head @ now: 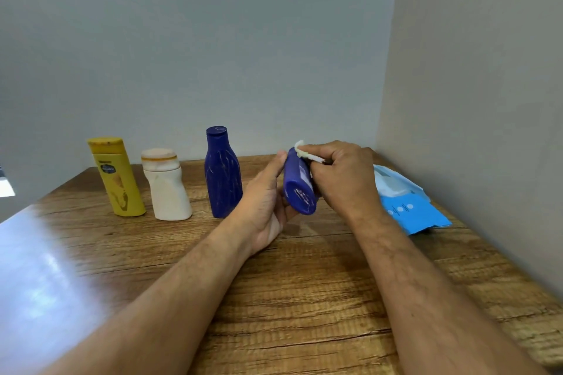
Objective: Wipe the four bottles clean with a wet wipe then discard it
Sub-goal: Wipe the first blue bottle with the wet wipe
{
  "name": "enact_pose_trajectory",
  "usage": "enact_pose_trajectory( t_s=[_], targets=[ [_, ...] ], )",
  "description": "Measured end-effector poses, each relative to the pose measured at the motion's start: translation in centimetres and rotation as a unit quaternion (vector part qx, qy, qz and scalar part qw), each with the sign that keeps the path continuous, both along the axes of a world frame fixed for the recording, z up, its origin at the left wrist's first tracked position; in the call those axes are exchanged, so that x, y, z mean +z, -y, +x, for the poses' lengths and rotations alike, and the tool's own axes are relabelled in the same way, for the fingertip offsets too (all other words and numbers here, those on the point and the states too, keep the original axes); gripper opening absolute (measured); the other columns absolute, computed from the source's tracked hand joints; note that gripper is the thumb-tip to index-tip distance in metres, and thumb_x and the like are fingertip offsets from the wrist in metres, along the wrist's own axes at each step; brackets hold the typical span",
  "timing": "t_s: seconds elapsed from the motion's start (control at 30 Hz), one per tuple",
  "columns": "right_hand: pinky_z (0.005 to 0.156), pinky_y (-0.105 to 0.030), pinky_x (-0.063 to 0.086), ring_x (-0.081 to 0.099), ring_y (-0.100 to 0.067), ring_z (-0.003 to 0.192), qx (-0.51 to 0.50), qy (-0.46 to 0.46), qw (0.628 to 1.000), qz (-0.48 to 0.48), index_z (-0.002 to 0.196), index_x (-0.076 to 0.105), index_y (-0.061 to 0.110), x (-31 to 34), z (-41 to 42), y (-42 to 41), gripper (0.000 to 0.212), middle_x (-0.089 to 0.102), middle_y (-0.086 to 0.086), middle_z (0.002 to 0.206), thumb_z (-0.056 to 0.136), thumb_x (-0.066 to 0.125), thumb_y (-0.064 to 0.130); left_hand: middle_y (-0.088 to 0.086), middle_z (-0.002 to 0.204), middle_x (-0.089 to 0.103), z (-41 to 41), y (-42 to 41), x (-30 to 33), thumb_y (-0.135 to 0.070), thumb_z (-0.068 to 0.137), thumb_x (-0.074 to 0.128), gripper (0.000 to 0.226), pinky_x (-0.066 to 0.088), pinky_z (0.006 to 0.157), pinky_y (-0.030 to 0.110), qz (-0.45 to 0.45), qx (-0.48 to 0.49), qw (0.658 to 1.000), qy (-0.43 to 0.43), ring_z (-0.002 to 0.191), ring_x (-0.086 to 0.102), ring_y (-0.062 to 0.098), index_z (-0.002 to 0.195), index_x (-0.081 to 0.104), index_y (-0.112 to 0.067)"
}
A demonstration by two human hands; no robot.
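Observation:
Three bottles stand in a row at the back of the wooden table (304,298): a yellow bottle (117,176) on the left, a white bottle (166,189) beside it, and a tall dark blue bottle (222,173). My left hand (268,201) holds a second, smaller blue bottle (298,186) tilted above the table, its base toward me. My right hand (344,176) presses a crumpled white wet wipe (304,154) against that bottle's upper side. Most of the wipe is hidden under my fingers.
A blue and white wet wipe pack (408,204) lies on the table at the right, close to the side wall (472,131). A grey back wall stands just behind the bottles. Bright glare covers the table's left part.

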State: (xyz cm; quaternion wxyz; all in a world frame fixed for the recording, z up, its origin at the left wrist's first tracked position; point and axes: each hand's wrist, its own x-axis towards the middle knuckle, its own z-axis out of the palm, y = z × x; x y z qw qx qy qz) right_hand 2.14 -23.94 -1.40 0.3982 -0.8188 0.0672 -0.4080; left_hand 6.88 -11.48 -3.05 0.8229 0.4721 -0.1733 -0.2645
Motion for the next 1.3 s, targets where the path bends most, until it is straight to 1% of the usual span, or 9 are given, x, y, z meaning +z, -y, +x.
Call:
enact_pose_trajectory(
  t_s=[0.17,0.3,0.5,0.67,0.8,0.87,1.0,1.07,1.3],
  targets=[
    [0.081,-0.015,0.051,0.064,-0.006,0.091,0.021,-0.036,0.999,-0.009,0.106,0.078,0.026,0.1,-0.2,0.3,0.025,0.075,0.008,0.099,0.087,0.068,0.013,0.023,0.112,0.072,0.5,0.6,0.7,-0.025,0.105,0.051,0.034,0.064,0.066,0.039,-0.011,0.015,0.998,-0.060,0.092,0.074,0.028,0.132,0.057,-0.004],
    [0.081,-0.018,0.052,0.067,-0.003,0.086,0.023,-0.038,0.999,-0.003,0.098,0.080,0.029,0.4,-0.3,0.4,0.035,0.076,0.012,0.092,0.080,0.063,0.005,0.027,0.108,0.071,0.7,1.2,1.6,-0.009,0.101,0.053,0.018,0.063,0.059,0.038,-0.017,0.044,0.994,-0.098,0.093,0.073,0.034,0.108,0.068,-0.002],
    [0.088,-0.021,0.053,0.065,-0.005,0.092,0.015,-0.044,0.999,-0.019,0.101,0.080,0.030,0.3,-0.3,0.4,0.038,0.075,0.010,0.099,0.079,0.061,0.004,0.028,0.119,0.068,1.3,2.6,1.4,-0.043,0.096,0.055,0.050,0.062,0.062,0.041,-0.039,0.067,0.981,-0.180,0.103,0.071,0.036,0.122,0.064,0.000],
    [0.074,-0.012,0.046,0.062,-0.005,0.088,0.019,-0.052,0.997,-0.044,0.103,0.079,0.031,0.2,-0.4,0.0,0.032,0.071,0.011,0.095,0.082,0.064,0.011,0.015,0.091,0.069,1.4,3.0,0.3,-0.032,0.094,0.049,0.031,0.053,0.067,0.034,-0.045,0.080,0.984,-0.150,0.084,0.065,0.026,0.092,0.069,-0.009],
    [0.074,-0.022,0.055,0.067,-0.006,0.086,0.031,0.012,0.999,-0.030,0.092,0.081,0.025,0.2,-0.5,-0.4,0.023,0.074,0.009,0.088,0.079,0.064,0.019,0.018,0.098,0.068,2.0,3.0,-0.1,-0.031,0.092,0.049,0.035,0.055,0.074,0.034,-0.033,0.079,0.983,-0.163,0.088,0.065,0.028,0.104,0.070,-0.005],
    [0.072,-0.016,0.053,0.066,-0.005,0.086,0.027,0.030,0.999,-0.033,0.092,0.080,0.024,0.2,-0.5,-0.4,0.016,0.074,0.008,0.087,0.081,0.069,0.019,0.020,0.106,0.068,2.3,3.3,0.0,-0.028,0.093,0.048,0.040,0.059,0.080,0.038,-0.046,0.076,0.981,-0.174,0.097,0.067,0.031,0.117,0.068,-0.002],
    [0.075,-0.006,0.047,0.063,-0.001,0.088,0.008,0.021,0.999,-0.040,0.096,0.080,0.026,0.1,-0.2,-0.3,0.020,0.069,0.010,0.092,0.080,0.075,0.015,0.024,0.104,0.069,2.9,3.7,0.5,-0.016,0.097,0.047,0.034,0.064,0.065,0.037,-0.076,0.089,0.977,-0.180,0.096,0.072,0.033,0.119,0.064,0.002],
    [0.077,-0.005,0.046,0.063,-0.001,0.088,-0.013,0.025,0.999,-0.042,0.097,0.080,0.025,0.0,-0.1,-0.2,0.021,0.069,0.009,0.094,0.080,0.074,0.014,0.027,0.111,0.069,3.1,3.8,0.5,-0.013,0.098,0.045,0.035,0.065,0.068,0.038,-0.071,0.097,0.978,-0.168,0.104,0.071,0.035,0.123,0.062,0.006],
    [0.073,-0.002,0.036,0.058,-0.003,0.084,-0.072,0.026,0.991,-0.108,0.105,0.078,0.017,-0.2,-0.8,-0.4,0.022,0.075,0.002,0.094,0.085,0.072,0.023,0.023,0.101,0.072,3.4,3.7,0.2,-0.024,0.102,0.055,0.027,0.062,0.081,0.039,-0.063,0.087,0.988,-0.114,0.093,0.072,0.030,0.108,0.062,0.002]
  ],
)
